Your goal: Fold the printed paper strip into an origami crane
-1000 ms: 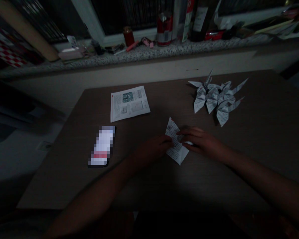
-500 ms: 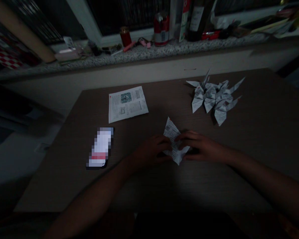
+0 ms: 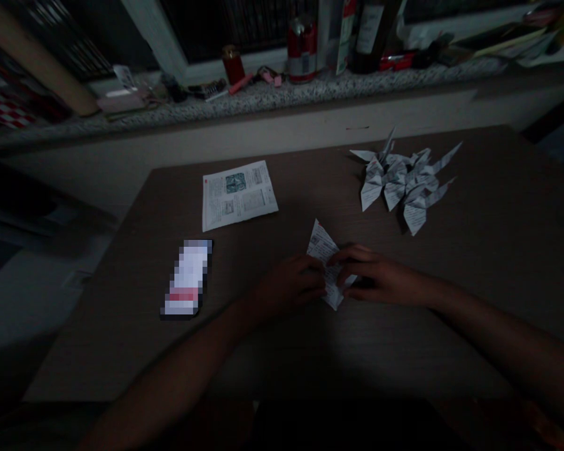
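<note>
A kite-shaped piece of folded printed paper point(image 3: 320, 241) lies on the table between my hands, one point aimed away from me. Along its left edge, the curled fingers of my left hand point(image 3: 294, 282) hold it. My right hand point(image 3: 380, 275) grips the paper from the right, with fingertips on its face and thumb near the lower right edge. Both hands cover its middle, so the folds there are hidden. Several folded paper cranes point(image 3: 395, 181) of the same printed paper stand grouped at the back right.
A printed paper stack or sheet point(image 3: 239, 194) lies at the back left of the brown table point(image 3: 131, 250). Nearer me is a phone point(image 3: 188, 279) with its screen lit and blurred. On the stone windowsill stand a red can point(image 3: 302, 53), a dark bottle point(image 3: 370, 37) and a jar point(image 3: 233, 66).
My left fingers have shifted slightly and now cover the paper's left corner, which showed before. My right hand stays nearly the same. The whole view has moved a little.
</note>
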A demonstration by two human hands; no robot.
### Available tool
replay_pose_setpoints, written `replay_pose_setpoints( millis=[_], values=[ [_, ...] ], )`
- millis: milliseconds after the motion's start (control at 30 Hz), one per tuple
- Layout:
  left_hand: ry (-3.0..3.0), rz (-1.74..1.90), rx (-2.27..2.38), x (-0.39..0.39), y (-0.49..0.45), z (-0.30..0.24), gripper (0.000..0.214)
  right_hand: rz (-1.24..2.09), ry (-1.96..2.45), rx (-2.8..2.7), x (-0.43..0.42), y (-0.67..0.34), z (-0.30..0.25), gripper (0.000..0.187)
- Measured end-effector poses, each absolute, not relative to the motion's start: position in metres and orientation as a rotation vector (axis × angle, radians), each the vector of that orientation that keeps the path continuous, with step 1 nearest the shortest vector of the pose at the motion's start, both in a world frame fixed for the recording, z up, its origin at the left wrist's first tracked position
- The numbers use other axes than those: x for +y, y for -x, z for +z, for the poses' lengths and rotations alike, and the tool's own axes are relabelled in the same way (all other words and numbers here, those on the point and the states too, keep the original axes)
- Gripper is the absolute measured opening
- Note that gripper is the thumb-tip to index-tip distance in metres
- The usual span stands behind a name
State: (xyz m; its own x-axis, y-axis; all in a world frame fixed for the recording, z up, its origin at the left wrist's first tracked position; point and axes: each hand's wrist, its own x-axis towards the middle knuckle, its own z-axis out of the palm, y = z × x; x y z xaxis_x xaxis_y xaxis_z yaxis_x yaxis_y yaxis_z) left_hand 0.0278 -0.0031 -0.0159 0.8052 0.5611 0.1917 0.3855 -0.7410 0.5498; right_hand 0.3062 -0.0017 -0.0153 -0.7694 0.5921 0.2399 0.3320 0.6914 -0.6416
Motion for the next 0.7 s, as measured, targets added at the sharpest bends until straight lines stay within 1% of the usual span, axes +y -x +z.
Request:
replay_pose_setpoints(
  millis=[133,267,300,367,400,433,467,600,700],
  values=[
    [-2.519,0.472,0.717,-0.003,-0.031,-0.017,0.018,0.777,0.698,-2.452,-0.004,-0.305,-0.016,0.01],
    [-2.43,0.532,0.746,-0.005,-0.028,-0.01,0.019,0.822,0.712,-2.428,-0.006,-0.304,-0.017,0.01],
    [-2.405,0.553,0.766,-0.006,-0.027,-0.008,0.027,0.839,0.737,-2.418,-0.007,-0.303,-0.017,0.01],
    [-2.379,0.562,0.817,-0.007,-0.025,-0.005,0.052,0.86,0.784,-2.394,-0.009,-0.303,-0.017,0.011],
    [-2.383,0.556,0.844,-0.008,-0.024,-0.005,0.059,0.865,0.797,-2.383,-0.009,-0.303,-0.016,0.011],
    [-2.399,0.549,0.865,-0.007,-0.024,-0.007,0.062,0.867,0.804,-2.374,-0.01,-0.303,-0.016,0.011],
    [-2.421,0.545,0.885,-0.007,-0.024,-0.009,0.06,0.868,0.808,-2.365,-0.01,-0.302,-0.015,0.012],
    [-2.528,0.552,0.929,-0.004,-0.027,-0.021,0.04,0.839,0.804,-2.366,-0.012,-0.303,-0.013,0.017],
    [-2.587,0.56,0.97,-0.002,-0.031,-0.026,0.03,0.747,0.784,-2.434,-0.012,-0.304,-0.013,0.035]
  ],
)
